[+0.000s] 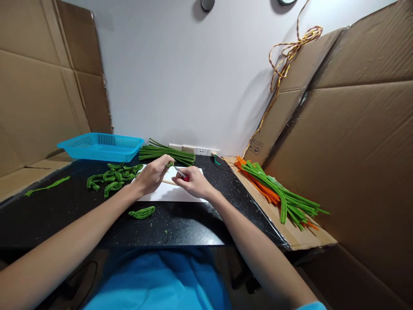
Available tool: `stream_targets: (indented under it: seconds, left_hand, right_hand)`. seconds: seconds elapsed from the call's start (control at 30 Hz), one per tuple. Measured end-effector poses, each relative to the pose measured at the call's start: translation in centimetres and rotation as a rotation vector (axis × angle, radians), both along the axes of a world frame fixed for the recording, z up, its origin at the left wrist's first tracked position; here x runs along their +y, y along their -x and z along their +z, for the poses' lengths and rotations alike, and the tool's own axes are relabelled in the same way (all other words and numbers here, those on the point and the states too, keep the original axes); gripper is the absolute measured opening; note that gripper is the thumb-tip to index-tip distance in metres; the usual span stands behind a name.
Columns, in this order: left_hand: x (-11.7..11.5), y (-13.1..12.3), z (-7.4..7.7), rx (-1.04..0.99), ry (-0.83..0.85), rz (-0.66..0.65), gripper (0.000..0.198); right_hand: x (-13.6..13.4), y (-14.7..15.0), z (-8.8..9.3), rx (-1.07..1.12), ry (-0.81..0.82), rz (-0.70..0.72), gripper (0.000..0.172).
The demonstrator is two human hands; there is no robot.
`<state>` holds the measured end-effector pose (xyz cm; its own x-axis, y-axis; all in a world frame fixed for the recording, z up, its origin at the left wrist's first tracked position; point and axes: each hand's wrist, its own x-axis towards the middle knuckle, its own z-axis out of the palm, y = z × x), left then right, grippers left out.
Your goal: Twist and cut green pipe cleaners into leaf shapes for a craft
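My left hand (154,175) is closed around a short green chenille stem piece (170,163), most of it hidden by the fingers. Scissors (179,172) with a red handle are in my right hand (194,184), their blades pointing at the green piece. Whether the blades touch it I cannot tell. Both hands are over a white sheet (174,196), on which a thin beige strip (168,182) partly shows. Several folded dark green chenille loops (116,175) are heaped left of my left hand. A single folded loop (142,212) lies nearer the table's front edge.
A blue plastic basket (100,157) stands at the back left, beside a bundle of dark green stems (155,152). Light green stems (284,193) and orange stems (263,187) lie on cardboard at right. A green strip (48,187) is far left. Cardboard walls (355,142) flank the black table (193,226).
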<state>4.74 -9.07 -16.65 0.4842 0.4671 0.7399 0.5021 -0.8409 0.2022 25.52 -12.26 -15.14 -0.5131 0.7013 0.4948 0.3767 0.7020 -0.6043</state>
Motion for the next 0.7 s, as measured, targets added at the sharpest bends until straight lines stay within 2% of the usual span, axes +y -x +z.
stream_targets:
  seconds: [0.17,0.27,0.43,0.5,0.6,0.7]
  left_hand:
    - [-0.1,0.0,0.2,-0.028,0.077,0.014,0.026]
    - [-0.5,-0.1,0.4,0.002,0.149,0.008,0.028]
    - [-0.9,-0.4,0.5,0.108,0.183,-0.022,0.037]
    - [-1.0,-0.6,0.5,0.131,0.168,-0.01,0.037]
    - [-1.2,-0.9,0.7,0.144,0.161,0.007,0.035]
    - [-1.8,-1.3,1.0,0.116,0.274,-0.052,0.036]
  right_hand:
    - [0.2,-0.5,0.0,0.02,-0.069,-0.075,0.033]
    - [0.2,-0.3,0.3,0.121,-0.062,-0.102,0.035]
    - [0.4,0.0,0.5,0.418,0.283,0.036,0.048]
    - [0.6,-0.1,0.4,0.443,0.336,0.06,0.051]
    - [0.7,-0.2,0.2,0.408,0.28,0.018,0.047]
    - [0.6,-0.1,0.3,0.404,0.143,-0.031,0.041]
